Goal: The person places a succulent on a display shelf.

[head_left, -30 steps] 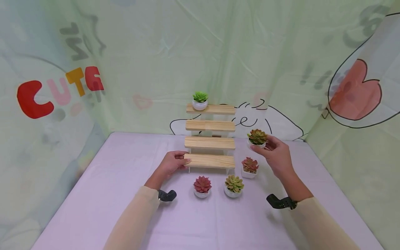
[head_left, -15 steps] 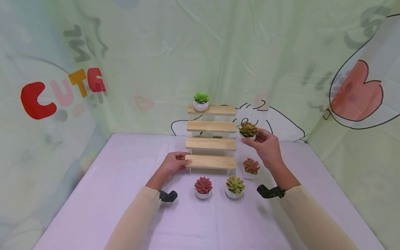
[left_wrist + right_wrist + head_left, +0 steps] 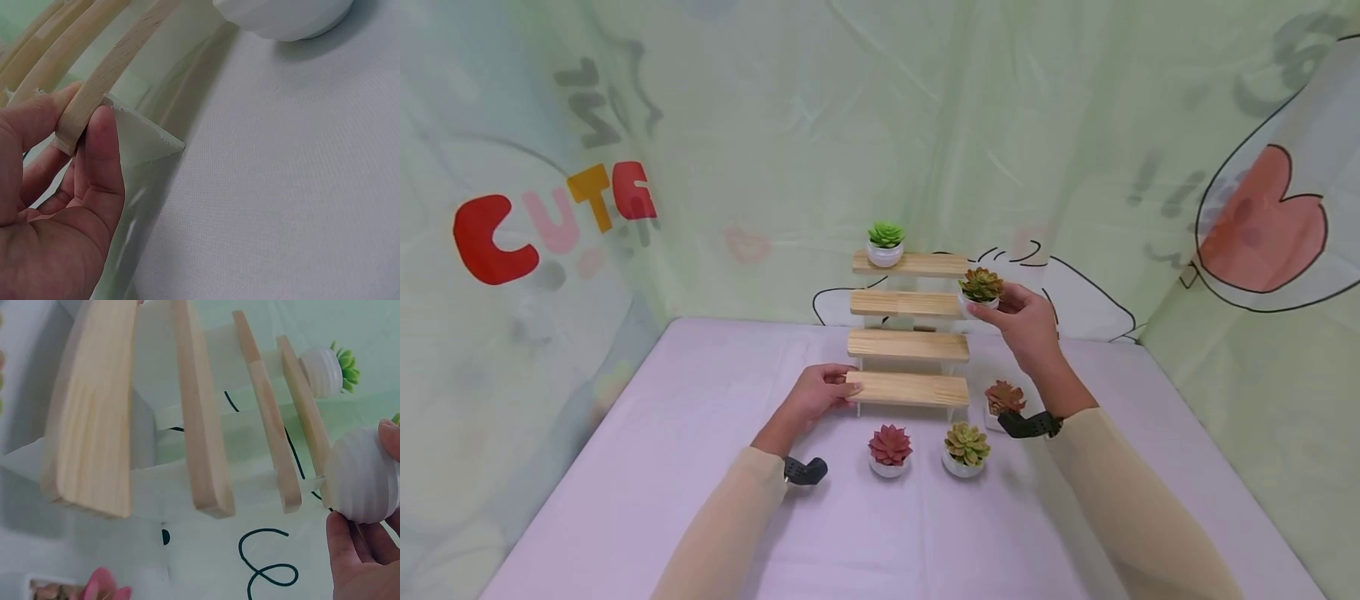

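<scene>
A stepped display stand [image 3: 910, 346] with wooden shelves stands at the middle of the table. My left hand [image 3: 811, 398] pinches the left end of its lowest shelf [image 3: 94, 94], thumb on top and fingers beneath. My right hand [image 3: 1026, 325] holds a potted succulent [image 3: 981, 287] with green and rust leaves by its white pot [image 3: 362, 475], at the right end of the upper shelves. On the top shelf's left side sits a bright green succulent [image 3: 885, 243] in a white pot, also visible in the right wrist view.
In front of the stand are a dark red succulent [image 3: 890, 450] and a yellow-green succulent [image 3: 966, 448], both in white pots. A reddish succulent [image 3: 1004, 398] stands right of the stand, its pot partly hidden by the black wrist camera [image 3: 1030, 425]. A printed curtain [image 3: 760, 167] hangs behind.
My right hand has moved left and upward with the green-and-rust succulent, from beside the stand to the right ends of its upper shelves. The left hand keeps its grip on the lowest shelf.
</scene>
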{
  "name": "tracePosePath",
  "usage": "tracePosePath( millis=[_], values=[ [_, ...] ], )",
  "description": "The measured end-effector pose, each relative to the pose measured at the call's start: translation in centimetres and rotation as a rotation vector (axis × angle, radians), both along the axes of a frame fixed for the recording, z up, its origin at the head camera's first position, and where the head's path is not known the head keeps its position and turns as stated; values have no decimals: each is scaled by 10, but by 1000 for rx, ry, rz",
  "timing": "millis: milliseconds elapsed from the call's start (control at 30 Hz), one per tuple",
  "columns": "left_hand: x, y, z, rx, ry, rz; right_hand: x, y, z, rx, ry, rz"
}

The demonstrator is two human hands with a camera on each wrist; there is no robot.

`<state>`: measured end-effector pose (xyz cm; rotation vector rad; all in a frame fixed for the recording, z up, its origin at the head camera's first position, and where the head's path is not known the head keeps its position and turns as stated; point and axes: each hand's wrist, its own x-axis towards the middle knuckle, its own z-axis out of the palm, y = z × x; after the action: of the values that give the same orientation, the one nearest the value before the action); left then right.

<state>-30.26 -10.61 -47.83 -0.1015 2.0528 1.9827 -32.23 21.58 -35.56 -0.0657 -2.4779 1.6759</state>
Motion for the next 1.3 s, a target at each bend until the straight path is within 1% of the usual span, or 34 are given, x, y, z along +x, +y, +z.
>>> tracePosePath(
  millis=[233,367,567,767,900,1100,1300],
  values=[
    [0,1,-2,-8,7,1,-19,-11,12,-46,27,22],
    [0,2,-2,1,7,-4,-26,-19,20,-71,26,31],
    [1,2,-1,24,6,-5,-37,-30,29,-66,23,17],
    [2,2,1,34,4,3,-52,-36,29,-64,49,9],
    [1,2,-1,31,7,1,-60,-41,29,-73,71,-6],
    [1,2,0,35,4,-2,-66,-49,30,-95,110,-42],
    [1,2,-1,37,6,-7,-70,-53,30,-71,135,-65]
  ],
)
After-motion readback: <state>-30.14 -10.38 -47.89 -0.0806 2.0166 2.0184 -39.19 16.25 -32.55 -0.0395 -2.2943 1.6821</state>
